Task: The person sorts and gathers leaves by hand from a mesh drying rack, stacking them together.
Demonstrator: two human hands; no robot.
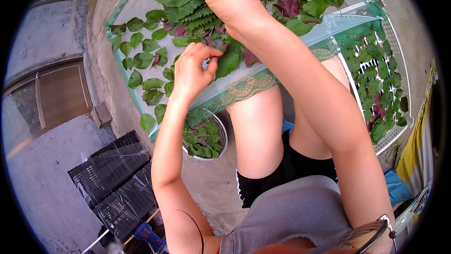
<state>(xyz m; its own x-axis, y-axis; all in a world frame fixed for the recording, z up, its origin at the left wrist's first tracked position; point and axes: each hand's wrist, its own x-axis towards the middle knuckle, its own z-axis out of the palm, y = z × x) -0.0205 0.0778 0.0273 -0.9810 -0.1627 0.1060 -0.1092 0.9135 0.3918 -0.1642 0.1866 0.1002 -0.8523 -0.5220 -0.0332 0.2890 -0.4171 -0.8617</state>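
Green perilla leaves (pixel 188 12), stacked in a thick layered bunch, lie under my right hand (pixel 235 0); its thumb presses on the top leaf and its fingers are mostly hidden. Lower and to the left, my left hand (pixel 192 68) is closed in a pinch over the table, its fingertips beside a green leaf (pixel 229 64) and a purple one (pixel 250 57). Whatever may be between those fingertips is too small to make out. Both hands work above a table with a pale top and green lace-edged cover (pixel 239 89), where loose green and purple leaves lie scattered.
Below the table's near edge stands a round metal bowl (pixel 224 136) holding leaves. To the right, a white plastic basket (pixel 401 66) holds more leaves. Black crates wrapped in plastic (pixel 112 174) sit at the lower left by the wall. A yellow and white cloth (pixel 416 136) hangs at far right.
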